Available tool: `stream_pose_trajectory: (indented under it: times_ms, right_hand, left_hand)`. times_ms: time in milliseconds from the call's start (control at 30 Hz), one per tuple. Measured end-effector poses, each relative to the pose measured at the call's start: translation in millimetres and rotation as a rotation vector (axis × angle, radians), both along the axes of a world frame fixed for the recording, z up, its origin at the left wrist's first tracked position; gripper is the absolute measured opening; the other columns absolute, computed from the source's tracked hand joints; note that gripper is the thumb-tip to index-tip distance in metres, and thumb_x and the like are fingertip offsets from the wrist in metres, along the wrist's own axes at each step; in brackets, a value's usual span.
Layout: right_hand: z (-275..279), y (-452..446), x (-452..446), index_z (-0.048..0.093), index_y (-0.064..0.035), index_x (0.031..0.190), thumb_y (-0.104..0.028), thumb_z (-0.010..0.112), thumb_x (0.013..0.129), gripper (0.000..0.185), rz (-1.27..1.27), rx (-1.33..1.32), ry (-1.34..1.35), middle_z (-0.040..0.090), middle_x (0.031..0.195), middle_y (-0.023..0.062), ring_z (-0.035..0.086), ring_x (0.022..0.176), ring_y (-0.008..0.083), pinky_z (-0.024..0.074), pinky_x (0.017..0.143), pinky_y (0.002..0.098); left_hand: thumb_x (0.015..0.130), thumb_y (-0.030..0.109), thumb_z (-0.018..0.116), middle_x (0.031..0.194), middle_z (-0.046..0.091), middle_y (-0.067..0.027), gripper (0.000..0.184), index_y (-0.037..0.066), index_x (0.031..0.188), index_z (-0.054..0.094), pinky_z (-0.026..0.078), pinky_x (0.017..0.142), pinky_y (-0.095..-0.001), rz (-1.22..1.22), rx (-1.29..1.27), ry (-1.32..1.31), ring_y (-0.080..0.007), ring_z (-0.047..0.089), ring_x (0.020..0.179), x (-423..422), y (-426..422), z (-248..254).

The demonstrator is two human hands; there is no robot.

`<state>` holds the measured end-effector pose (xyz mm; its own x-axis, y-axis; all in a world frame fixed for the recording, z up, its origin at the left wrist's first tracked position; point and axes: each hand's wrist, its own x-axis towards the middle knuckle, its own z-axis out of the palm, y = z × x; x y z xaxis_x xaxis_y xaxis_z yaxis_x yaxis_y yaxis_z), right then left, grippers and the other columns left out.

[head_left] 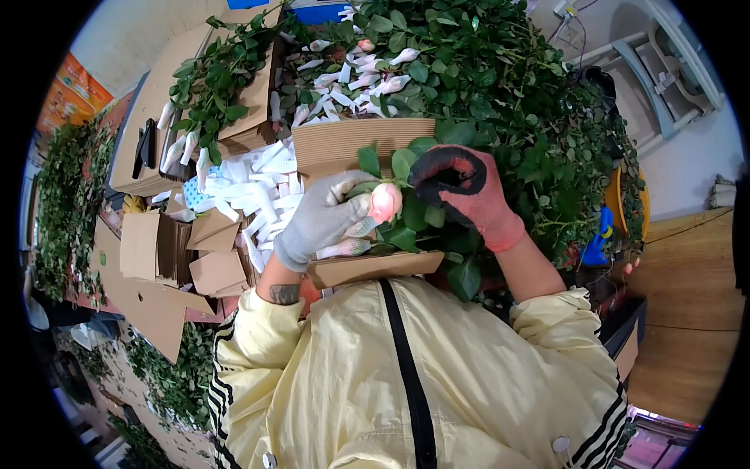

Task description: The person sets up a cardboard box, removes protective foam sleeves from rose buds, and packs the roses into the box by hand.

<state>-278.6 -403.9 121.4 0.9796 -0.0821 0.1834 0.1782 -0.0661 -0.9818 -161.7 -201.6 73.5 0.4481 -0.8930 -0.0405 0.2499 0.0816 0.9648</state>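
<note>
A pale pink rose (384, 203) is pinched just below its bloom by my left hand (324, 219), which wears a light grey glove. My right hand (469, 191), in a red glove with black palm and fingers, curls closed at the rose's leafy stem, to the right of the bloom; the exact grip is hidden by the fingers and leaves. Below my left hand lies a rose bud in a white net sleeve (344, 248). A corrugated cardboard piece (367, 144) stands just behind my hands, and a cardboard strip (375, 270) lies in front of them.
White sleeves (266, 195) are heaped at left beside stacked cardboard pieces (144, 246). Net-wrapped roses (367, 78) lie behind. Leafy rose stems (508, 102) pile up at the back and right. A black stapler-like tool (144, 148) rests on cardboard. A wooden surface (687, 305) is at right.
</note>
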Motion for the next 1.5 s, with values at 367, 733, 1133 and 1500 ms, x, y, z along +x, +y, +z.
stream_pose_trajectory:
  times_ms: [367, 733, 1133, 1500]
  right_hand:
    - [0.5, 2.7, 1.3, 0.052, -0.0014, 0.117, 0.000, 0.064, 0.071, 0.048, -0.033, -0.359, -0.080, 0.053, 0.116, 0.0120, 0.055, 0.105, 0.0222, 0.0429, 0.093, 0.0296]
    - [-2.6, 3.0, 14.8, 0.060, -0.0074, 0.103, -0.005, 0.058, 0.072, 0.031, -0.039, -0.876, -0.094, 0.062, 0.090, 0.0125, 0.058, 0.085, 0.0322, 0.0470, 0.073, 0.0394]
    - [-14.7, 14.2, 13.9, 0.063, -0.0012, 0.097, 0.003, 0.066, 0.067, 0.031, -0.410, -0.410, 0.078, 0.066, 0.092, 0.0084, 0.063, 0.081, 0.0148, 0.0500, 0.074, 0.0269]
    - [-34.6, 16.7, 20.2, 0.058, 0.0000, 0.103, 0.003, 0.062, 0.071, 0.033, -0.353, -0.205, -0.064, 0.065, 0.099, 0.0086, 0.060, 0.089, 0.0138, 0.0475, 0.078, 0.0269]
  left_hand:
    - [0.081, 0.014, 0.063, 0.082, 0.063, -0.0047, 0.022, 0.000, 0.097, 0.061, 0.047, 0.070, -0.0254, 0.110, -0.025, -0.347, -0.0097, 0.057, 0.077, 5.4, -32.6, -16.2]
    - [0.075, 0.026, 0.068, 0.073, 0.060, -0.0111, 0.029, 0.003, 0.092, 0.064, 0.047, 0.058, -0.0317, 0.277, 0.150, -0.763, -0.0220, 0.058, 0.059, 16.0, -28.0, -13.9]
    - [0.075, 0.010, 0.067, 0.090, 0.060, -0.0054, 0.030, 0.001, 0.103, 0.057, 0.046, 0.075, -0.0250, 0.450, -0.010, -0.266, -0.0108, 0.056, 0.083, -28.0, -36.8, -22.8]
    - [0.077, 0.004, 0.068, 0.098, 0.059, -0.0025, 0.034, 0.001, 0.108, 0.055, 0.045, 0.080, -0.0231, 0.500, -0.146, -0.155, -0.0084, 0.053, 0.088, -31.8, -47.9, -20.5]
